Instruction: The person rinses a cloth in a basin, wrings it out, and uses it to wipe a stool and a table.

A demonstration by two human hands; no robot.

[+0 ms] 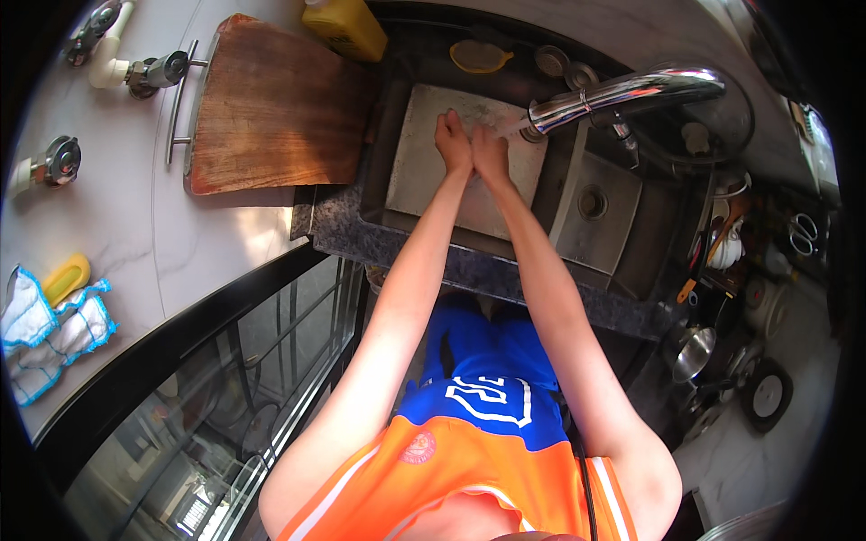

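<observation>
My left hand (452, 142) and my right hand (491, 154) are side by side over the larger basin of the sink (416, 179), wrists close together. Their fingers point away from me and are loosely bent. I see nothing held in either hand, though the palms are partly hidden. From the chrome faucet (626, 98) at the right, a stream of water (515, 126) runs toward my right hand's fingers. Splashing water blurs the basin floor just beyond the fingertips.
Left of the sink stands a wooden cutting board (284, 111), beside a yellow bottle (348, 28). A smaller basin (599, 209) with a drain (593, 202) is on the right. A yellow-rimmed strainer (480, 56) lies behind the sink. Utensils (724, 230) and a metal pan (694, 354) sit farther right.
</observation>
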